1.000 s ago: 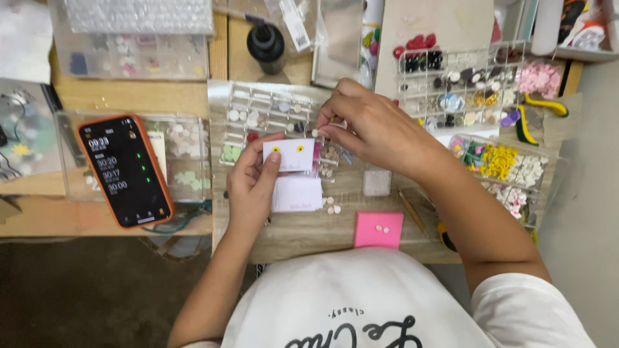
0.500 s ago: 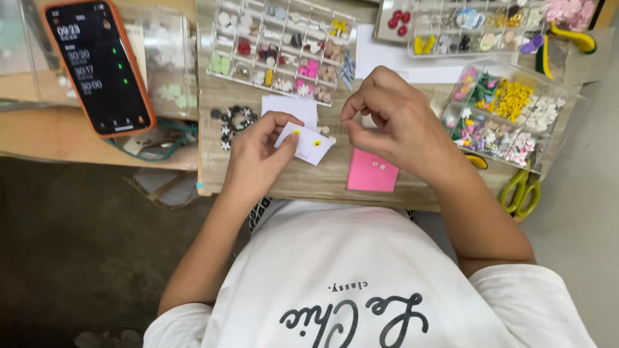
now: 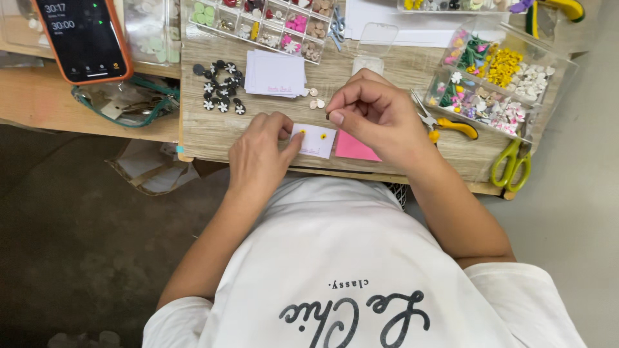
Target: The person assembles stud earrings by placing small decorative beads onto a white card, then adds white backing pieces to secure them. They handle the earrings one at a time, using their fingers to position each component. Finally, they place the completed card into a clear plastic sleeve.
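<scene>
My left hand (image 3: pixel 258 154) pinches the left edge of a small white card (image 3: pixel 314 141) that carries two tiny yellow studs and lies flat near the table's front edge. Just above the card's right end is my right hand (image 3: pixel 377 116), with thumb and forefinger pinched together; whatever is between them is too small to see. A pink card (image 3: pixel 356 148) lies under that hand, touching the white card. Two or three small pale round pieces (image 3: pixel 316 103) lie loose just beyond the card.
A stack of white cards (image 3: pixel 276 73) and black flower pieces (image 3: pixel 219 87) lie farther back. Bead organiser boxes (image 3: pixel 496 84) (image 3: pixel 271 22), yellow-handled pliers (image 3: pixel 454 127) and green scissors (image 3: pixel 509 164) lie right and behind. A phone in an orange case (image 3: pixel 80 38) is at far left.
Both hands have come back from the organiser box to the table's front edge with the white card, which now lies flat beside the pink card. The view has tilted down.
</scene>
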